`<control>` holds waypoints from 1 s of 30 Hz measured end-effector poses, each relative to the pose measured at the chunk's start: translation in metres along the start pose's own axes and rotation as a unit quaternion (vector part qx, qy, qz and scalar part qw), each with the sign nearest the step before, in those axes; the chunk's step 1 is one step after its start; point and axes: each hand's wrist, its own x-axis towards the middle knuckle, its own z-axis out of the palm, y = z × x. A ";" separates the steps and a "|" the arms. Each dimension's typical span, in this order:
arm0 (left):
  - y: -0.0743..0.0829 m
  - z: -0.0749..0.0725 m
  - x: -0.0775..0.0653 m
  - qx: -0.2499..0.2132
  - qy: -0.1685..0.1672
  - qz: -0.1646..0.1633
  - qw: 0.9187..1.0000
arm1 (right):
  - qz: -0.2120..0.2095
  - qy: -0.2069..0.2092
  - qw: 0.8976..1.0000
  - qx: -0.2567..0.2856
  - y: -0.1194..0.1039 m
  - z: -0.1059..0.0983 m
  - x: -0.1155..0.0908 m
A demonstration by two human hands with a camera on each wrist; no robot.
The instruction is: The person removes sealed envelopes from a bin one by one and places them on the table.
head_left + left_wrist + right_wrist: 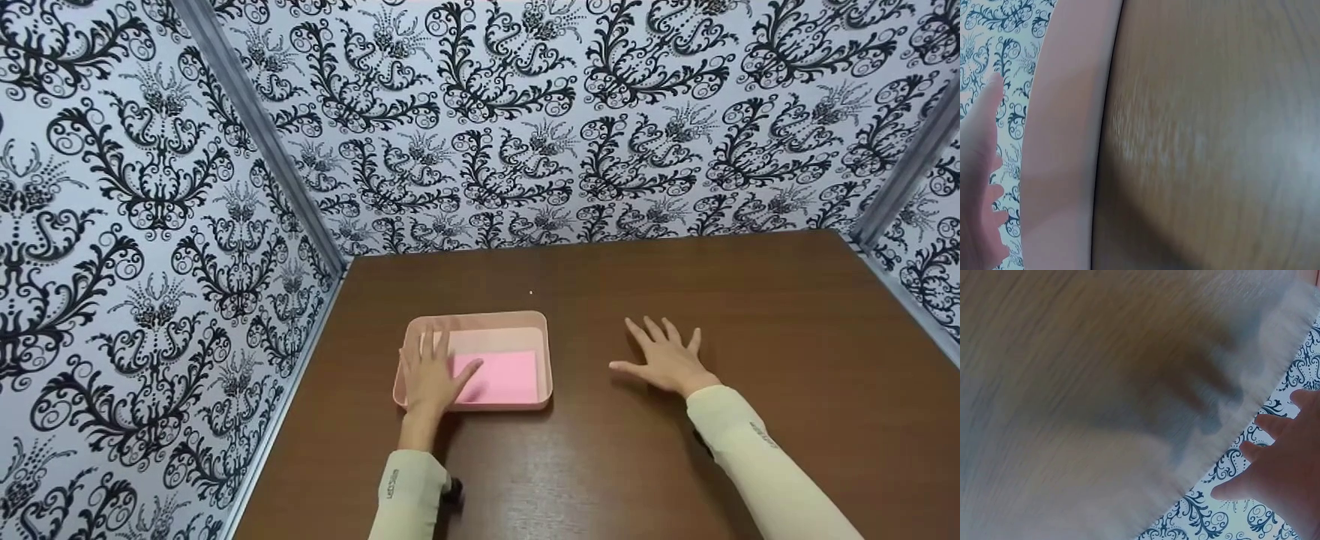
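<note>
A pale pink rectangular tray (pixel 480 321) stands on the brown table, left of centre in the head view. Inside it lies a flat, brighter pink rectangle (pixel 510 377), its left part covered by a hand. My left hand (pixel 433 377) is over the tray's left side, fingers spread and straight; whether it touches anything there I cannot tell. In the left wrist view the tray's outer wall (pixel 1064 135) rises beside that hand. My right hand (pixel 666 360) spreads its fingers above the table to the right of the tray, holding nothing.
The brown wooden table (pixel 600 465) reaches back to a wall (pixel 510 150) covered in black-and-white scroll pattern. A similar patterned wall (pixel 150 247) runs along the left, edged by a grey strip (pixel 259 142). A tiny white speck (pixel 531 292) lies behind the tray.
</note>
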 end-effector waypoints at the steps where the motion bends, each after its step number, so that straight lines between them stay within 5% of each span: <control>1: -0.002 0.000 0.000 0.000 0.004 -0.002 1.000 | 0.000 0.000 1.000 0.000 0.000 0.000 0.000; 23: -0.035 0.003 -0.015 -0.011 0.092 -0.064 0.994 | 0.001 -0.001 1.000 0.002 0.000 0.002 -0.002; 30: -0.041 0.003 -0.020 -0.043 0.068 -0.114 0.990 | -0.002 -0.007 1.000 0.014 0.001 0.002 -0.003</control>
